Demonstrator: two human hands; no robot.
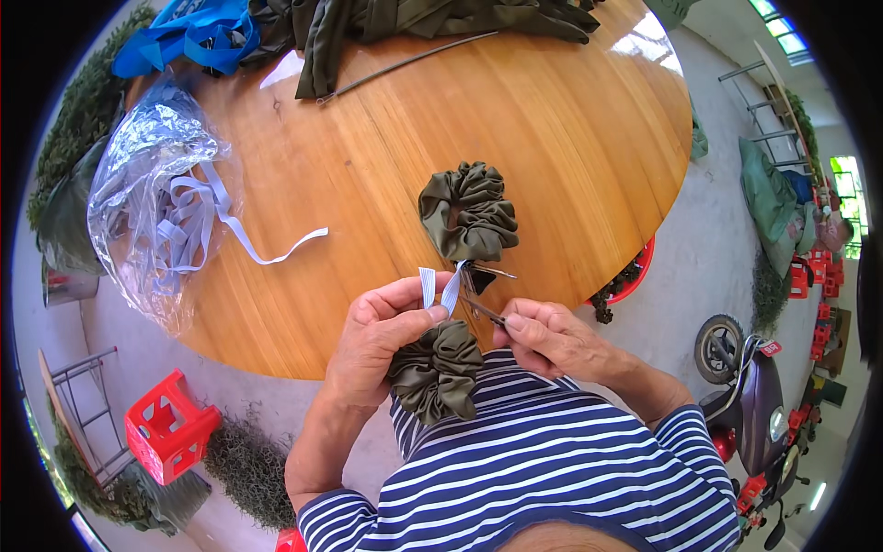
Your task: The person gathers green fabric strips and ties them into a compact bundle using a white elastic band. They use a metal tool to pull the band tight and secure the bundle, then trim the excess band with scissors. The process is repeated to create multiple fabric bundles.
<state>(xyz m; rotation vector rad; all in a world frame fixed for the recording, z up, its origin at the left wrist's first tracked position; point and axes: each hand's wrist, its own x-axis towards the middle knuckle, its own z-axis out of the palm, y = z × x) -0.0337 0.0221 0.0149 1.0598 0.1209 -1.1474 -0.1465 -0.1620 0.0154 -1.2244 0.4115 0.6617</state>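
My left hand (375, 333) pinches a white elastic band (428, 287) between thumb and fingers, its flat ends sticking up. From that hand hangs a gathered olive-green scrunchie (437, 375), in front of the striped shirt. Closed around a thin dark metal tool (487, 313) is my right hand (552, 339); the tool points toward the elastic, and its exact kind is unclear. Just beyond my hands, a second olive scrunchie (486, 228) lies on the table. Between it and my fingers are small dark and metallic pieces (478, 276), partly hidden.
On the round wooden table (322, 166), a clear plastic bag (129, 202) holds loose white elastic. Olive fabric strips (386, 23), blue fabric (207, 46) and a metal rod (405, 64) lie at the far edge. A red stool (170, 428) stands left; a scooter (759, 414) stands right.
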